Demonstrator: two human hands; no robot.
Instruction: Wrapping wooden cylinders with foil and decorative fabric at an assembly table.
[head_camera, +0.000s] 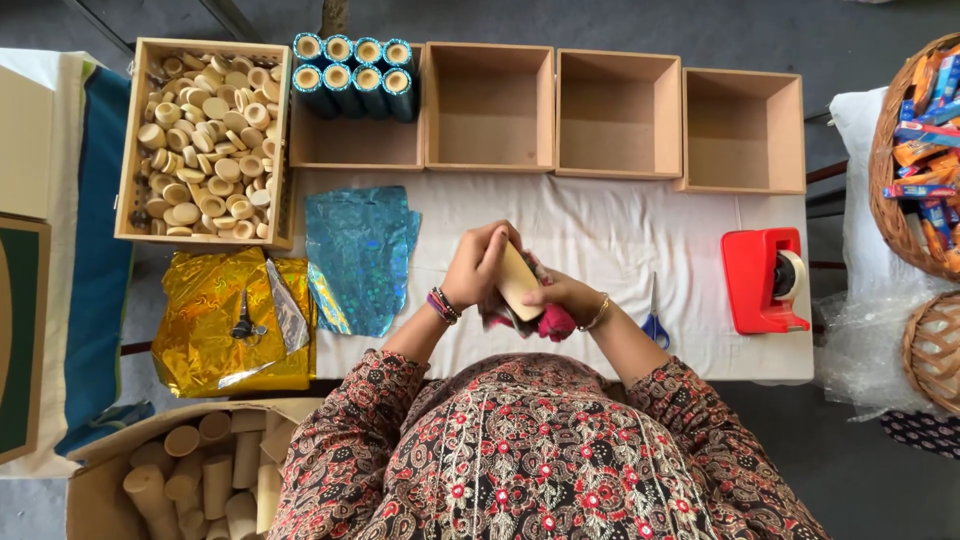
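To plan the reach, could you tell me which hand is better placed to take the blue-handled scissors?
Probably the right: the right hand lies close beside the scissors, while the left hand, also holding the wooden cylinder, is farther away.

You hold a pale wooden cylinder (517, 281) with a pink sheet (553, 323) against it, above the near edge of the table, just off the middle. The cylinder is plain and light tan, and it tilts, its top toward 11 o'clock and its base toward 5 o'clock. The sheet is crumpled and bunched around its lower end, showing at 5 o'clock of the cylinder and a little at 7 o'clock. Your left hand (480, 265) closes on it from 9 o'clock; your right hand (562, 296) grips from 4 o'clock.
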